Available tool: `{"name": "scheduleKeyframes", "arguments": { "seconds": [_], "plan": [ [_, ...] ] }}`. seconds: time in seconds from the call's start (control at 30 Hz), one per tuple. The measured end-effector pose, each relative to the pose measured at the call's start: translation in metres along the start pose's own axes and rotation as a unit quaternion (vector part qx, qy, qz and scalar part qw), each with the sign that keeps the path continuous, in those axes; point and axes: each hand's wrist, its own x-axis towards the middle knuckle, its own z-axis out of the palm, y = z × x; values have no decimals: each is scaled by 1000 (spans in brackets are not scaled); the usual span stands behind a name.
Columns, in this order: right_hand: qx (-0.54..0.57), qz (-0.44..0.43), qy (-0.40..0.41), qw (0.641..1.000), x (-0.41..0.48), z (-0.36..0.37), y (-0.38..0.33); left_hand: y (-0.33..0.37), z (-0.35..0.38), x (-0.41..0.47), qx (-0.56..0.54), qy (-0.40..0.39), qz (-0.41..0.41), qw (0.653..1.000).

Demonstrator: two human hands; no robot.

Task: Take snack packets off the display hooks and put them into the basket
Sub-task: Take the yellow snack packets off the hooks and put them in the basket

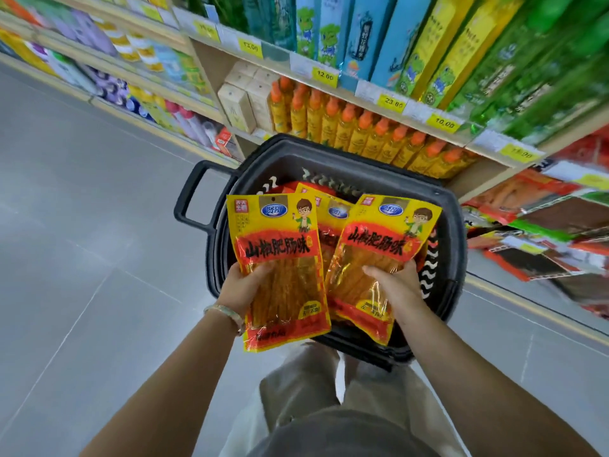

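Observation:
A black plastic basket stands on the floor below me, its handle at the left. My left hand grips a yellow and red snack packet by its left edge, held over the basket's near left rim. My right hand grips a second, matching packet, tilted, over the basket's middle. More of the same packets lie inside the basket beneath them. The display hooks with red snack packets hang at the right.
Store shelves run along the back: orange-capped yellow bottles, tall green and blue boxes above, yellow price tags on the shelf edges. Grey tiled floor opens to the left. My legs are just behind the basket.

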Motion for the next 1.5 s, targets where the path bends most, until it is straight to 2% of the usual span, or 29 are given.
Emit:
{"name": "scheduleKeyframes", "arguments": {
  "seconds": [0.13, 0.3, 0.37, 0.53, 0.73, 0.83, 0.93, 1.03, 1.17, 1.33, 1.43, 1.5],
  "plan": [
    [36, -111, 37, 992, -29, -49, -16, 26, 24, -11, -11, 17, 39, 999],
    [67, -199, 92, 973, -65, -133, -14, 59, 86, -33, 37, -42, 93, 994],
    [56, -200, 131, 969, -76, -168, 2, 65, 118, -44, 68, -61, 94, 991],
    [56, -121, 209, 969, -107, -254, 76, 51, 214, -90, 151, -107, 126, 975],
    [66, -111, 275, 953, -139, -352, 156, -10, 331, -155, 153, -206, 185, 949],
    [69, -120, 309, 941, -142, -401, 179, -31, 384, -184, 162, -216, 216, 938],
    [78, -118, 336, 931, -141, -449, 190, -39, 433, -212, 169, -205, 286, 921],
    [92, -133, 357, 920, -138, -492, 185, -31, 475, -235, 150, -169, 301, 927],
    [62, -204, 374, 903, -136, -540, 157, -3, 521, -255, 183, -155, 287, 927],
    [104, -304, 372, 871, -118, -610, 103, 51, 581, -269, 148, -218, 375, 889],
    [117, -347, 404, 839, -103, -653, 61, 89, 617, -280, 112, -264, 420, 861],
    [124, -368, 420, 820, -94, -682, 32, 116, 642, -288, 86, -267, 445, 851]
  ]
}}
